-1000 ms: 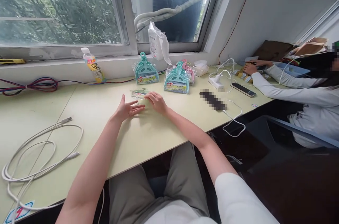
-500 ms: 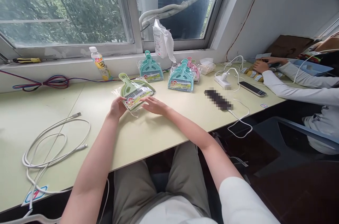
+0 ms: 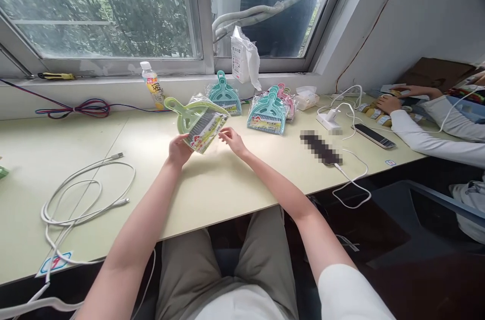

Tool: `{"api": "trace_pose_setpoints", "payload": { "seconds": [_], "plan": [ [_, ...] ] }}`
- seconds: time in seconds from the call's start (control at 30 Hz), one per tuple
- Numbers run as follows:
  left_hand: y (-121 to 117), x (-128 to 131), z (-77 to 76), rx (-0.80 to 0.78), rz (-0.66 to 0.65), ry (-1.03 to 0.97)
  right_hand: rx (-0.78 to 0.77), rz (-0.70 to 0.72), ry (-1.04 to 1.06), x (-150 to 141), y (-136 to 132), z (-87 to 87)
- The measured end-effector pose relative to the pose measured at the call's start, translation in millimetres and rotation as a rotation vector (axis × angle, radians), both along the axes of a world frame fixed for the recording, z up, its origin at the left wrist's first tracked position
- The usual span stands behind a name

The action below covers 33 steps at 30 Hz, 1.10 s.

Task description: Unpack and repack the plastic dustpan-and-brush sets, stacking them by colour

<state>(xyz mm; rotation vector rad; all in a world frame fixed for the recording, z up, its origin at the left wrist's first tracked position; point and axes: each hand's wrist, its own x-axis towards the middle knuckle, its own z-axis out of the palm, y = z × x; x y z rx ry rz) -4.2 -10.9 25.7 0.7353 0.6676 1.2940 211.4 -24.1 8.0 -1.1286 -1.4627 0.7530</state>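
Note:
My left hand (image 3: 179,149) grips the lower edge of a green mini dustpan-and-brush set (image 3: 196,120) in a clear wrapper and holds it tilted above the pale table (image 3: 235,183). My right hand (image 3: 233,140) is just to its right, fingers loosely curled, fingertips at the wrapper's edge. Behind stand a teal set (image 3: 225,98) and a stack of teal and pink sets (image 3: 270,113).
A white cable (image 3: 81,199) coils at the left. A drink bottle (image 3: 153,86) and a white packet (image 3: 244,57) stand by the window. A charger (image 3: 328,119), a phone (image 3: 375,136) and another person's sleeved arm (image 3: 428,143) are at the right.
My left hand picked the green set off the table and raised it. My right hand moved from the table to the wrapper's right edge. The view shifted right.

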Motion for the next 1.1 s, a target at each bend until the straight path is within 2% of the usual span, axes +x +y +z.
{"api": "trace_pose_setpoints", "payload": {
  "seconds": [0.07, 0.13, 0.33, 0.47, 0.6, 0.7, 0.9, 1.1],
  "plan": [
    [-1, 2, -1.1, -0.021, -0.085, 0.043, -0.125, 0.073, 0.105, 1, 1, 0.7],
    [-3, 4, -1.6, -0.034, -0.152, 0.088, -0.172, 0.063, 0.201, 4, 1, 1.0],
    [-6, 6, -1.8, 0.113, -0.279, 0.157, -0.222, -0.014, 0.427, 9, 3, 1.1],
    [-4, 4, -4.7, 0.176, -0.378, 0.228, -0.175, 0.067, 0.549, 7, 1, 1.5],
    [1, -3, -7.5, 0.198, -0.421, 0.288, -0.231, 0.131, 0.554, 7, -3, 2.0],
    [9, -12, -8.9, 0.220, -0.335, 0.286, -0.294, 0.103, 0.540, 8, -4, 3.4],
    [34, -29, -17.5, 0.110, -0.045, 0.251, -0.326, 0.025, 0.507, 9, -4, 9.2],
    [40, -39, -18.0, 0.052, 0.101, 0.225, -0.361, 0.031, 0.477, 8, -6, 8.6]
  ]
}}
